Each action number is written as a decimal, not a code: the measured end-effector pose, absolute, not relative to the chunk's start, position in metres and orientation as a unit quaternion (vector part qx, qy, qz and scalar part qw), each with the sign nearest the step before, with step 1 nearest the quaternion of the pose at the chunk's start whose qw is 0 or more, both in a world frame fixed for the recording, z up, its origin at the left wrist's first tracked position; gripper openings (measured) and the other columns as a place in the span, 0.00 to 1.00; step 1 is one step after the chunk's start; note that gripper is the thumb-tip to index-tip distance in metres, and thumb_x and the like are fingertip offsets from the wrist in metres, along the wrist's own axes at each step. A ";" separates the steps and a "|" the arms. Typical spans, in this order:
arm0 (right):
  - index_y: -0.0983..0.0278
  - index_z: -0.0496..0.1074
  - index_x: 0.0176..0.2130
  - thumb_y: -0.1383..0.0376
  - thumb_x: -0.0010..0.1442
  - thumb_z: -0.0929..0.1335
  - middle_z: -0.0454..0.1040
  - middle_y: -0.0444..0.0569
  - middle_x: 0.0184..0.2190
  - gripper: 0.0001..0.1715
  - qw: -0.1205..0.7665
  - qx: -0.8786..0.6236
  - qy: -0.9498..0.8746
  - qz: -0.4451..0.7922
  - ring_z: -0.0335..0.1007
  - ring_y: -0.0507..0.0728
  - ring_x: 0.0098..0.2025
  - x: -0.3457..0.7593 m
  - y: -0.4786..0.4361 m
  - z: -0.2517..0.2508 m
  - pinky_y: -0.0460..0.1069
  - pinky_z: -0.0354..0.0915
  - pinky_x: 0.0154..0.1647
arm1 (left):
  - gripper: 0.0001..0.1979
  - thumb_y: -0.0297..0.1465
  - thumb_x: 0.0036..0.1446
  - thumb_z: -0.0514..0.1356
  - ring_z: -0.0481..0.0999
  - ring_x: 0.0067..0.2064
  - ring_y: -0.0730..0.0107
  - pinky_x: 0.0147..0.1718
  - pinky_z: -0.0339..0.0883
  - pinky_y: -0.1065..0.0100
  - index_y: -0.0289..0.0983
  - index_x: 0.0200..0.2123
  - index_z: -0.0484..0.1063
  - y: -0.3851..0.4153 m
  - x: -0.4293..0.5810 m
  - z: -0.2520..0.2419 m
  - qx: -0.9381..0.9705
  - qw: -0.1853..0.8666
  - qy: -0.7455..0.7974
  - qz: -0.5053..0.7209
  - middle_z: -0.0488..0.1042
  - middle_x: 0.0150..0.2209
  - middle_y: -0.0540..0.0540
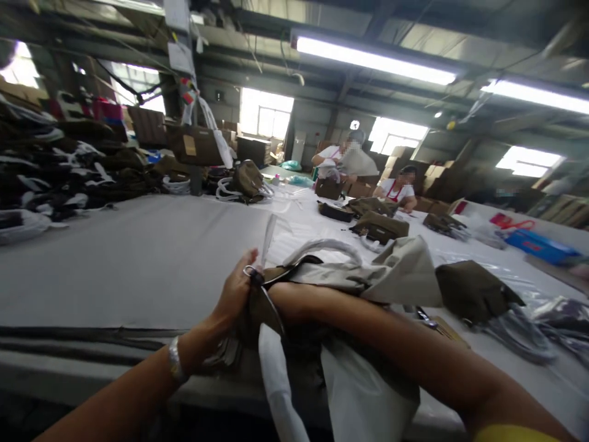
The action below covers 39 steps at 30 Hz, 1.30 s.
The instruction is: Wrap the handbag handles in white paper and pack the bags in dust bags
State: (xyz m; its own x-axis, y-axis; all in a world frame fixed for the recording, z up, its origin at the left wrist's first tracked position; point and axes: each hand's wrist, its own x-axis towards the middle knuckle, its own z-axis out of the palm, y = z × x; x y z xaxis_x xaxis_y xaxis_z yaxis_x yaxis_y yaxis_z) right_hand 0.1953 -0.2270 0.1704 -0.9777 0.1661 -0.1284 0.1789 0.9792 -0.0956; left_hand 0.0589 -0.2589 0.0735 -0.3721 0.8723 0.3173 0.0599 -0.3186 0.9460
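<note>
An olive-brown bag (263, 310) with white-wrapped handles and pale lining pulled out lies at the table's front edge. My left hand (235, 288) is closed on the bag's left end, beside a small metal ring. From the right, my right hand (288, 301) reaches into the bag's opening; its fingers are hidden inside. The pale lining (405, 270) spreads over and behind my right forearm. One wrapped handle (278, 380) hangs down over the table edge.
On the right of the white table (138, 258) lie a dark bag (478, 291), a metal tool (426, 317) and a blue box (540, 244). Bags are heaped at the far left (69, 166). People (398, 190) work at the far side near more bags.
</note>
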 end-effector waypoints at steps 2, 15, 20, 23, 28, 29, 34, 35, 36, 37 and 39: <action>0.67 0.78 0.39 0.71 0.57 0.73 0.80 0.50 0.36 0.07 0.073 0.088 0.992 -0.059 0.76 0.55 0.37 0.222 -0.233 0.201 0.46 0.68 0.38 | 0.19 0.34 0.62 0.61 0.70 0.62 0.57 0.60 0.66 0.58 0.39 0.57 0.71 -0.272 0.062 0.108 0.497 0.181 0.471 0.706 0.71 0.60 0.41; 0.61 0.65 0.65 0.42 0.66 0.63 0.65 0.57 0.65 0.38 -0.466 0.578 0.662 -0.101 0.58 0.69 0.68 0.477 -0.292 0.126 0.68 0.56 0.67 | 0.66 0.53 0.36 0.75 0.34 0.72 0.31 0.66 0.42 0.33 0.51 0.72 0.42 -0.290 0.189 0.196 0.946 0.151 0.233 0.165 0.30 0.74 0.40; 0.60 0.57 0.70 0.38 0.64 0.62 0.64 0.58 0.66 0.46 -0.476 0.477 0.524 -0.521 0.63 0.67 0.66 0.460 -0.306 0.084 0.64 0.66 0.60 | 0.70 0.52 0.35 0.75 0.30 0.72 0.33 0.66 0.40 0.33 0.49 0.73 0.36 -0.273 0.213 0.178 0.948 0.151 0.255 0.121 0.26 0.74 0.37; 0.58 0.65 0.65 0.42 0.68 0.61 0.69 0.54 0.63 0.36 -0.552 0.327 0.490 -0.590 0.62 0.65 0.66 0.436 -0.310 0.111 0.61 0.62 0.64 | 0.71 0.50 0.34 0.76 0.37 0.73 0.33 0.67 0.45 0.37 0.48 0.73 0.36 -0.269 0.217 0.176 0.942 0.131 0.276 0.136 0.36 0.74 0.35; 0.59 0.67 0.64 0.45 0.67 0.64 0.71 0.55 0.60 0.34 -0.555 0.123 0.524 -0.634 0.64 0.68 0.65 0.406 -0.308 0.142 0.63 0.64 0.63 | 0.64 0.43 0.43 0.73 0.73 0.58 0.40 0.54 0.71 0.50 0.45 0.73 0.35 -0.259 0.203 0.168 0.891 0.123 0.374 0.228 0.66 0.63 0.32; 0.59 0.68 0.63 0.47 0.67 0.65 0.72 0.55 0.60 0.32 -0.556 0.123 0.562 -0.601 0.63 0.67 0.65 0.403 -0.307 0.142 0.63 0.62 0.64 | 0.56 0.40 0.48 0.70 0.75 0.56 0.43 0.51 0.72 0.53 0.45 0.73 0.41 -0.257 0.198 0.166 0.883 0.117 0.379 0.251 0.70 0.60 0.34; 0.55 0.77 0.54 0.59 0.68 0.67 0.75 0.50 0.56 0.17 -0.676 0.323 0.611 -0.255 0.68 0.62 0.61 0.400 -0.289 0.112 0.60 0.62 0.65 | 0.17 0.33 0.58 0.58 0.81 0.43 0.51 0.45 0.75 0.60 0.41 0.50 0.76 -0.250 0.171 0.167 0.853 0.093 0.368 0.359 0.80 0.33 0.46; 0.55 0.75 0.55 0.59 0.66 0.68 0.73 0.51 0.58 0.18 -0.696 0.371 0.579 -0.207 0.66 0.63 0.62 0.401 -0.282 0.104 0.61 0.62 0.64 | 0.14 0.33 0.58 0.58 0.80 0.41 0.52 0.43 0.75 0.60 0.41 0.47 0.76 -0.250 0.167 0.169 0.848 0.085 0.370 0.371 0.79 0.31 0.47; 0.56 0.73 0.58 0.58 0.65 0.70 0.71 0.53 0.60 0.22 -0.703 0.406 0.551 -0.192 0.65 0.64 0.63 0.402 -0.275 0.098 0.61 0.64 0.63 | 0.13 0.33 0.58 0.59 0.80 0.41 0.52 0.43 0.75 0.61 0.41 0.46 0.76 -0.251 0.164 0.172 0.848 0.072 0.367 0.376 0.79 0.32 0.47; 0.58 0.69 0.61 0.57 0.63 0.71 0.70 0.55 0.61 0.29 -0.701 0.422 0.534 -0.212 0.65 0.65 0.63 0.401 -0.268 0.092 0.62 0.67 0.60 | 0.14 0.34 0.58 0.60 0.80 0.43 0.51 0.43 0.75 0.61 0.41 0.47 0.76 -0.253 0.162 0.174 0.854 0.053 0.358 0.373 0.80 0.36 0.46; 0.60 0.62 0.66 0.54 0.61 0.72 0.71 0.58 0.59 0.39 -0.691 0.395 0.514 -0.320 0.72 0.65 0.57 0.399 -0.258 0.090 0.59 0.75 0.49 | 0.21 0.37 0.56 0.62 0.77 0.51 0.46 0.45 0.75 0.58 0.42 0.53 0.72 -0.256 0.163 0.177 0.879 -0.007 0.329 0.345 0.78 0.48 0.41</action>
